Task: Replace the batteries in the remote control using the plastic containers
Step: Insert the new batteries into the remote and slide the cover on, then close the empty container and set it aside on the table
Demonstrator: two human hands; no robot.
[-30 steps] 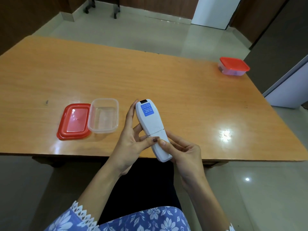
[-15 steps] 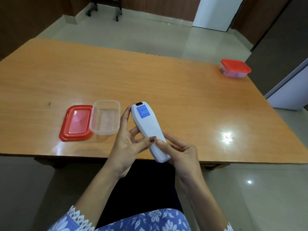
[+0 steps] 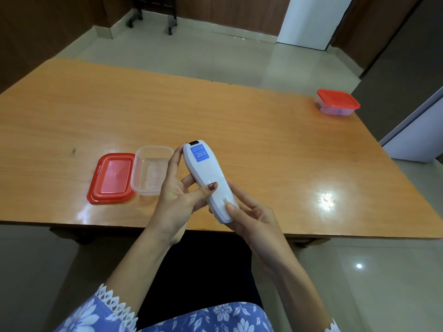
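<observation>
While the white remote control is being clamped back-up at frame centre by the left hand and right hand, its light, rigid, smooth shell is judged best gripped along the sides, thumbs on the battery cover.

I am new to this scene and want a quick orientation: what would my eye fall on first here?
First, the white remote, back side up with a blue sticker, gripped by the left hand and the right hand over the near table edge. Left of it an open clear container rests on the table beside its red lid. A closed red-lidded container sits at the far right corner.
</observation>
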